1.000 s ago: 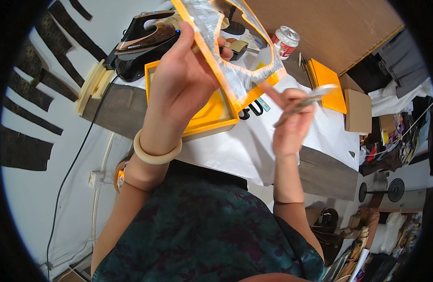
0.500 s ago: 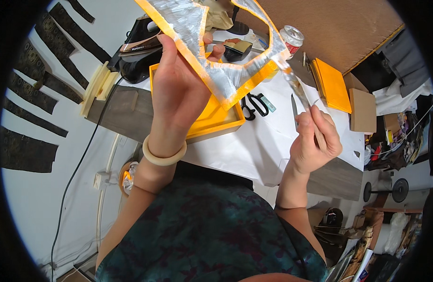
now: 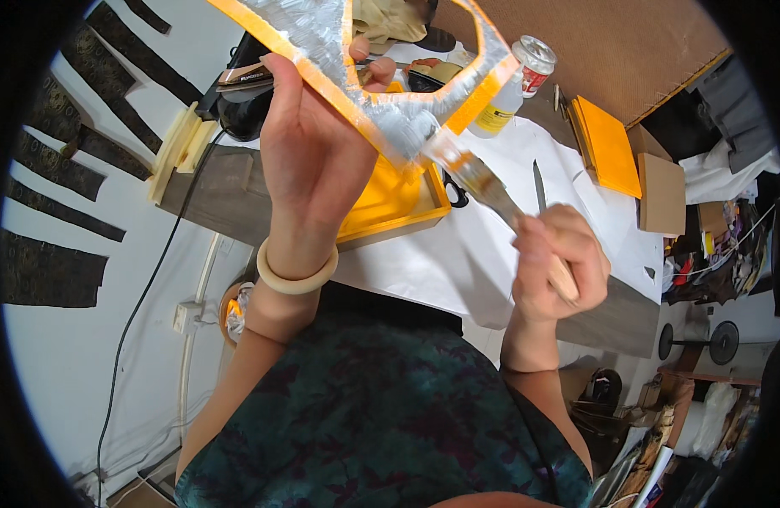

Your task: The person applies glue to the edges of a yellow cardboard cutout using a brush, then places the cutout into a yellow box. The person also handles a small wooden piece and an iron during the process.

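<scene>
While your right hand is wrapped round the brush, whose long axis slants forward-left, its bristles overlap the near corner of the orange-edged panel. Your left hand, nearer the panel, clamps its left border, aloft over the orange box at the tabletop's near edge. Toward the far edge, a can stands before brown board.

Left wall: dark patterned strips, spaced apart; white socket lower down.
Back left: black-and-copper iron, partly hidden; black cord trailing down nearby.
Back right: silver-topped can, upright.
Far right: grey cloth above, black dumbbell below.
</scene>
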Motion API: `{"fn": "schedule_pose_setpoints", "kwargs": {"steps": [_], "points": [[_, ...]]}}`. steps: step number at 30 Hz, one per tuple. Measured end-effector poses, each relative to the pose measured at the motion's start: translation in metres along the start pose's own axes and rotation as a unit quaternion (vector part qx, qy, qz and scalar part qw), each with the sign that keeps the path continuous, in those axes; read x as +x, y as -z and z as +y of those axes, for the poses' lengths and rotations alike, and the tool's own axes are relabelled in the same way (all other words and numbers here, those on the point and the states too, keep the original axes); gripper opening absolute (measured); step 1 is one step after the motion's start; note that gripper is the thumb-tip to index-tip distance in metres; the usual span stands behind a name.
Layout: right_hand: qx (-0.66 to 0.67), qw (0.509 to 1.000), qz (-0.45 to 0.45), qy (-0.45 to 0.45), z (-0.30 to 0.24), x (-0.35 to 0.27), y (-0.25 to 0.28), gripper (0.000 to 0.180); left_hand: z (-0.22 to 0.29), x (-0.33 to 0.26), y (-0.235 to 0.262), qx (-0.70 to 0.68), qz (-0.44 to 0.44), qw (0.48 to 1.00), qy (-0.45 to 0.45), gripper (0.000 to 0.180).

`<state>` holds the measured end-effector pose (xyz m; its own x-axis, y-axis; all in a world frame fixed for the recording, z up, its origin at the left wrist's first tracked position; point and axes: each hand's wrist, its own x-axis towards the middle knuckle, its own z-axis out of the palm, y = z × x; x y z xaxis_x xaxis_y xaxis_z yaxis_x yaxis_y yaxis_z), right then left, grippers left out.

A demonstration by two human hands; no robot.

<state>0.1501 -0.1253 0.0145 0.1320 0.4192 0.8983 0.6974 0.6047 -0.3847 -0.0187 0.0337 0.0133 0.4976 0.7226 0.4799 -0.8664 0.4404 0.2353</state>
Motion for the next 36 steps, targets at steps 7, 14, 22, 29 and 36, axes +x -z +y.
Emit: {"fn": "schedule_pose_setpoints", "kwargs": {"steps": [7,14,22,29,36], "points": [[-0.026,0.998,-0.056,-0.001,-0.009,-0.002,0.01,0.015,0.001,0.002,0.013,-0.016,-0.089,0.996,-0.003,0.062],[-0.037,0.997,-0.065,-0.02,-0.018,0.0,0.011,0.016,-0.004,0.002,0.006,-0.022,-0.023,0.999,-0.003,0.055],[-0.044,0.998,-0.035,-0.002,-0.02,0.002,0.003,0.014,-0.008,0.003,0.018,-0.003,-0.063,0.998,-0.004,0.058],[-0.016,1.0,0.013,0.014,-0.007,0.003,0.007,0.015,-0.005,0.004,0.014,-0.008,-0.078,0.997,0.0,0.059],[0.015,1.0,-0.008,-0.019,-0.001,0.005,0.017,0.015,0.001,0.003,0.006,-0.027,-0.019,0.999,0.021,0.052]]}}
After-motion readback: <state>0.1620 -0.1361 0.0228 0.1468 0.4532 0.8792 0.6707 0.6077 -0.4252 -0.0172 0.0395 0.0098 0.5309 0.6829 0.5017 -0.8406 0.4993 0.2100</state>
